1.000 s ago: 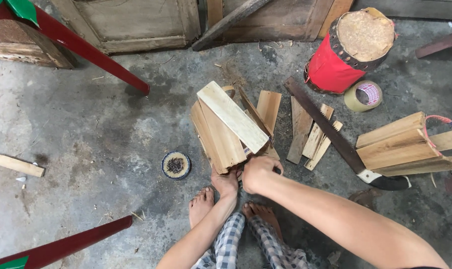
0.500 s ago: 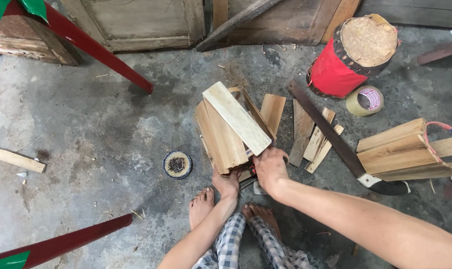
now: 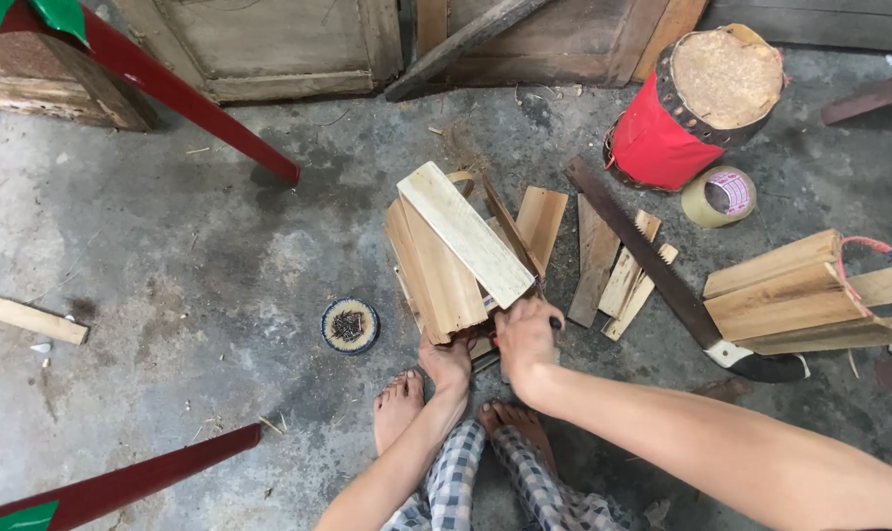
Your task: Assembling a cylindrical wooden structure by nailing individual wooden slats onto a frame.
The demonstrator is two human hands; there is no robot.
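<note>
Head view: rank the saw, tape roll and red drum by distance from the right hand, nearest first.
1. Saw, lying diagonally just right of the right hand.
2. Tape roll, farther up and right.
3. Red drum, beyond the tape, top right.

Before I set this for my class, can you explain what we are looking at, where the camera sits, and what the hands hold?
One camera, worn on a person's head, looks down at a concrete floor. The left hand steadies a small box of wooden slats, with a pale plank lying across it. The right hand grips something dark at the box's near edge; I cannot tell what. Nearby lie a handsaw, loose wood offcuts, a tape roll, a red drum and a small dish of nails.
</note>
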